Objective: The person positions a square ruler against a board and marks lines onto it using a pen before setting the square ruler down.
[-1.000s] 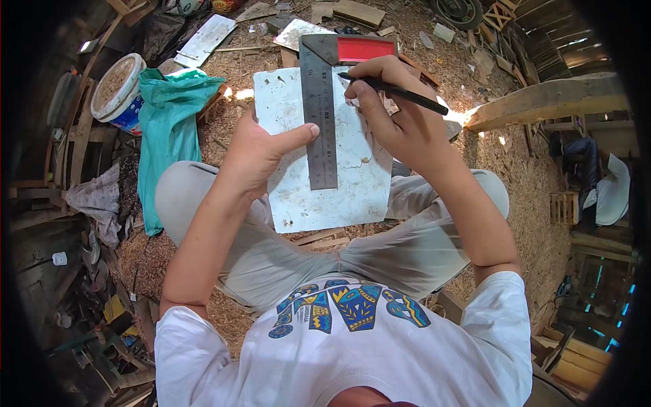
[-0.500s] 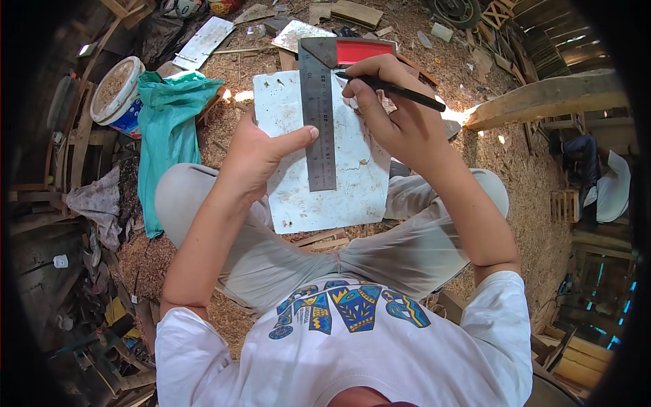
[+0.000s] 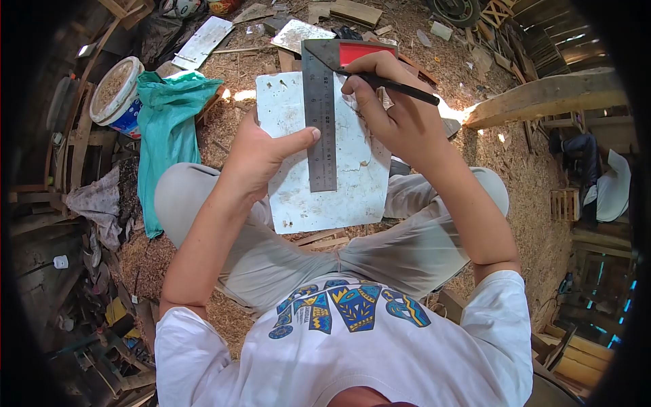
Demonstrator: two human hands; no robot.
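Observation:
A white, stained board (image 3: 352,197) lies over my crossed legs. Across it runs the metal blade of a square ruler (image 3: 321,136), whose red handle (image 3: 366,53) sits beyond the board's far edge. My left hand (image 3: 261,152) grips the board's left edge, its thumb pressing on the ruler blade and its other fingers hidden beneath. My right hand (image 3: 400,115) pinches a black pen (image 3: 400,88), with the tip at the ruler's right edge near the handle.
A bucket (image 3: 116,91) and a green cloth (image 3: 166,108) are at the left. Wood scraps and sawdust cover the ground ahead. A thick wooden beam (image 3: 542,102) stands at the right, and a person (image 3: 610,183) is at the far right.
The ruler has slid slightly toward me on the board. The pen and my right hand have shifted slightly left, bringing the pen tip to the ruler's edge.

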